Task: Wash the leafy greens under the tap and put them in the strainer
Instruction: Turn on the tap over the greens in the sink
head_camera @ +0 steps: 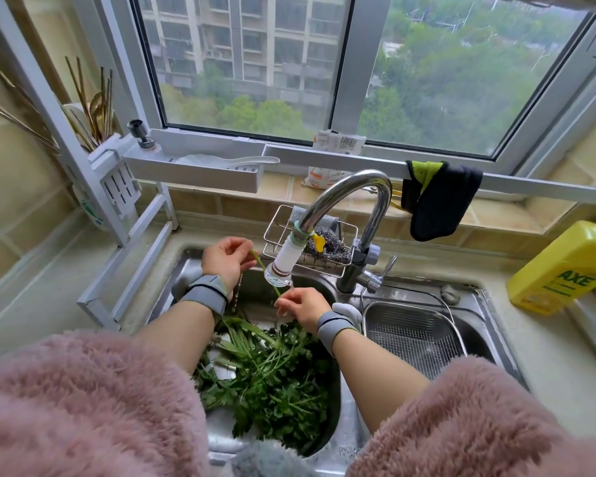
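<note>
Two hands pinch one thin green stalk (259, 261) under the tap (278, 266): left hand (225, 258) at its far end, right hand (301, 306) at its near end. Dark, wet leafy greens (272, 376) lie heaped in the sink (186, 270), left of the strainer (413, 333).

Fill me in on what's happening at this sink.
A person is rinsing greens one stem at a time. The left hand and right hand each pinch an end of a single green stem, holding it stretched under the tap's filter nozzle. A pile of leafy greens lies in the left sink basin. The metal strainer sits in the right basin and looks empty. A yellow detergent bottle stands on the counter to the right.
</note>
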A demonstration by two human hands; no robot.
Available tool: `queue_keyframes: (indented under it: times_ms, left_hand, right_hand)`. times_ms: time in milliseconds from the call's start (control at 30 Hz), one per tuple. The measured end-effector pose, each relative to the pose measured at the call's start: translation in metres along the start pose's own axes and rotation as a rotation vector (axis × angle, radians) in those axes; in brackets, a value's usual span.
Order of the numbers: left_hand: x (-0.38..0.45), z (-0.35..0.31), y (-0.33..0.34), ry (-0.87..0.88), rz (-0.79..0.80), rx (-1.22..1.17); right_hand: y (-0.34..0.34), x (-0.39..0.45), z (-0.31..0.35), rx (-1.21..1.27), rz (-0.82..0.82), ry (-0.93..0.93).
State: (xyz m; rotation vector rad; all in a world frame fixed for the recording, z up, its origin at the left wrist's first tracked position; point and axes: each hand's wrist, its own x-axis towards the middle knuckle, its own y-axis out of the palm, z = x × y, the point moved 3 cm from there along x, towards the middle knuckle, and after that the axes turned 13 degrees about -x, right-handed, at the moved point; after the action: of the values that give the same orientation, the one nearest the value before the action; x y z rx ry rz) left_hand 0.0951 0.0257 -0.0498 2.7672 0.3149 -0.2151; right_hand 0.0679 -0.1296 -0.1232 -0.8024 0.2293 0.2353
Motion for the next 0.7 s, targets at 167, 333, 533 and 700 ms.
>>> queue_keyframes:
  times_ms: [167,333,533,700]
  left_hand:
    - [0.013,-0.033,0.0,0.136,-0.002,-0.062]
    - [0.021,-0.049,-0.004,0.208,-0.013,-0.107]
    - [0.019,-0.043,-0.011,0.223,-0.057,-0.098]
    - [0.016,-0.044,-0.011,0.204,-0.065,-0.133]
  right_hand:
    - [0.001,-0.001,-0.01,-0.037,0.019,0.026]
    - [0.0,-0.002,-0.017,-0.073,0.027,0.044]
    - [-0.006,-0.003,-0.016,0.219,-0.026,0.091]
    - [-0.005,-0.007,-0.01,0.494,-0.003,0.078]
